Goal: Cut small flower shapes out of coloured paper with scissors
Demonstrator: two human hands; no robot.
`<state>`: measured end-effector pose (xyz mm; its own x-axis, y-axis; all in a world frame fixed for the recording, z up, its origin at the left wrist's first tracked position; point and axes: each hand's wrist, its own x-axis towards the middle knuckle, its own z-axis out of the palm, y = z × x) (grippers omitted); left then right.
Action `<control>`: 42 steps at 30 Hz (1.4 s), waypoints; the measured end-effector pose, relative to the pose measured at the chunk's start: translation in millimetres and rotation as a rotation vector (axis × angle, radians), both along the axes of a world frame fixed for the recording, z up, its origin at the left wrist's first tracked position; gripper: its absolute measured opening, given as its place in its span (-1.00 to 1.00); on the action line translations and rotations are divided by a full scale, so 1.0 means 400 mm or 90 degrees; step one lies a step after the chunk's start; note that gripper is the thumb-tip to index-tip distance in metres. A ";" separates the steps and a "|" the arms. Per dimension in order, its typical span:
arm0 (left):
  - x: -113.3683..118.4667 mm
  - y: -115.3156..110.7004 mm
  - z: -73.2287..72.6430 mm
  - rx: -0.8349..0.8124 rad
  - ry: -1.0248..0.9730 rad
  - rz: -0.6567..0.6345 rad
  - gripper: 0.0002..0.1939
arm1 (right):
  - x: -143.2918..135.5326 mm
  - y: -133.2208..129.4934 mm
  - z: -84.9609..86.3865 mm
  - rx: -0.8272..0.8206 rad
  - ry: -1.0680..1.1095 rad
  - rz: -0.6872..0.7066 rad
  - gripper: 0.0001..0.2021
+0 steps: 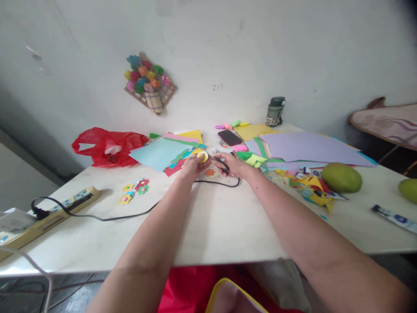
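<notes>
Left hand (193, 165) pinches a small yellow paper piece (202, 155), grip closed on it, just above the orange paper star (210, 172) lying on the white surface (215, 217); right hand (235, 165) closed around black-handled scissors (219, 161), blades pointing at the yellow piece; black cable (130, 214) runs left of the star to a power strip (48, 217); cut paper flowers (135, 190) left of the star; red plastic bag (109, 147) beyond them; phone (230, 137) behind the star; green mango (341, 177) far right of it.
</notes>
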<state>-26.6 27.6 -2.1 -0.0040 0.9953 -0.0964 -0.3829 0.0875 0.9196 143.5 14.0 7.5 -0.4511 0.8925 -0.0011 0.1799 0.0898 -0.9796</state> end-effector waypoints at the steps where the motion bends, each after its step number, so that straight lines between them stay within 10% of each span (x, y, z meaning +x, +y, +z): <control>1: 0.000 -0.001 0.001 -0.001 -0.001 0.001 -0.94 | 0.000 -0.001 0.001 -0.004 0.000 -0.002 -0.68; 42: -0.013 0.001 0.004 0.012 0.003 -0.008 -0.93 | -0.008 -0.021 0.025 -0.045 0.028 -0.001 -0.83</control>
<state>-31.8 27.8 -0.6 0.0080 0.9970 -0.0768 -0.3772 0.0742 0.9232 140.2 5.6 17.6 -0.4502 0.8918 -0.0441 0.1374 0.0204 -0.9903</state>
